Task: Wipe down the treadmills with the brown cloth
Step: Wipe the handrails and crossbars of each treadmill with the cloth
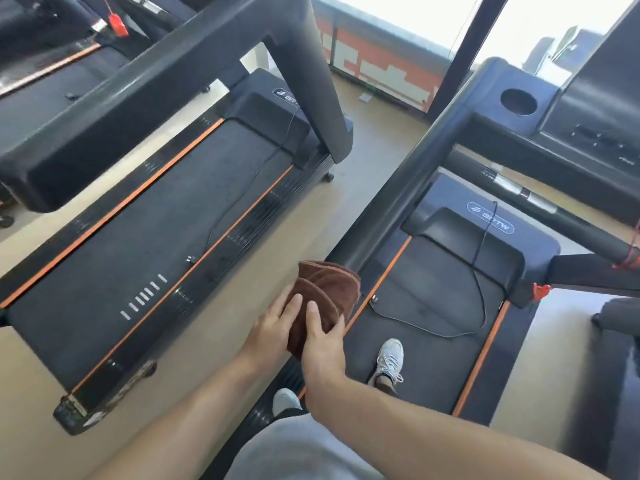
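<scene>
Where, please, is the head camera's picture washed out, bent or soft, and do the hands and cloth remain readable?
In the head view, the bright window at top is blown out to white; the wide lens bows the black treadmill handrail; the edges go soft, whereas the folded brown cloth, left hand and right hand at centre are evenly lit and sharp.

White logo reading "BRTW" on right treadmill's motor cover (490, 221), left treadmill's logo (287, 95) partly hidden

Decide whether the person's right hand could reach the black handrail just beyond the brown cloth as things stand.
Probably yes. The right hand grips the brown cloth together with the left hand, and the black handrail runs close beyond it with nothing visible between.
</scene>
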Demonstrator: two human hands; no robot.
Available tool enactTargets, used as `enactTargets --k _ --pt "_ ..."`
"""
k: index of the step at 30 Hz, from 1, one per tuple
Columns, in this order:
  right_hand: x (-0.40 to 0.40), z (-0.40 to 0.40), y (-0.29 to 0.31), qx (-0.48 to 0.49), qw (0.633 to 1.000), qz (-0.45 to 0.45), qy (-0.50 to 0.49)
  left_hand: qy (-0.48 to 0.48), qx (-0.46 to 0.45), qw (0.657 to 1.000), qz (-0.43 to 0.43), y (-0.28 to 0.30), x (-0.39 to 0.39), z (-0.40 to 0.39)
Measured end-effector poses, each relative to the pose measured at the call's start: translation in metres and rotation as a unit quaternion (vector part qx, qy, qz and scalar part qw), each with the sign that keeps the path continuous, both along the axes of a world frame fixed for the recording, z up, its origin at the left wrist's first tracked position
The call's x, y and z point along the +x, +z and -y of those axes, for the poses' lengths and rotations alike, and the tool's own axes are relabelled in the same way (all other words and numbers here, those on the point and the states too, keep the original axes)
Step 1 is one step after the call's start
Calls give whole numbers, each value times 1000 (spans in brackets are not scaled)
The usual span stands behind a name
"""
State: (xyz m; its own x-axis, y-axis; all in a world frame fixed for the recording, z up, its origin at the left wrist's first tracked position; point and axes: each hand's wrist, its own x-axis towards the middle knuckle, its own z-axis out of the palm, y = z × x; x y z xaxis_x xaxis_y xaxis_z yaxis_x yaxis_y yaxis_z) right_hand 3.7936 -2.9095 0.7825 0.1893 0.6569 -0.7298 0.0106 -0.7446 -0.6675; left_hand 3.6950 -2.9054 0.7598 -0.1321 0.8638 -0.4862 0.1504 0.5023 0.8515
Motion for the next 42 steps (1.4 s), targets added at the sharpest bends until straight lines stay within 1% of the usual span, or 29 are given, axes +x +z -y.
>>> enactTargets --k 3,6,10,13,15,17,19,21,23,27,32,35,37,40,42 --pt "-1 4 -1 27 1000 -2 9 7 -1 1000 -15 0 3 4" --pt "5 -2 5 87 996 16 14 -33 2 999 -28 6 3 -15" --pt "17 -37 1 176 982 63 7 -94 25 993 -69 10 13 -61" --pt "37 -82 -1 252 961 106 40 -148 29 982 -113 14 34 -112" --pt "58 -125 -1 307 930 167 109 -173 23 975 -135 20 51 -150" --pt "84 -179 3 343 881 251 207 -195 21 968 -154 28 70 -192" --pt "111 -237 14 336 827 330 307 -211 16 959 -191 33 92 -237" --pt "136 -291 25 324 785 381 366 -225 -7 949 -219 38 116 -282" --pt "160 -337 32 321 765 402 387 -225 -13 943 -244 44 141 -326" --pt "210 -412 39 325 748 407 411 -173 -20 950 -258 58 187 -398" --pt "262 -484 52 334 701 450 442 -162 -17 924 -346 76 240 -466" --pt "285 -518 60 313 699 465 443 -164 0 910 -381 80 267 -498" --pt "302 -538 66 284 708 470 444 -174 17 899 -403 80 285 -517" --pt "327 -562 68 246 732 466 432 -196 38 875 -441 78 308 -548" --pt "341 -573 66 237 733 473 428 -209 48 861 -460 74 320 -566"
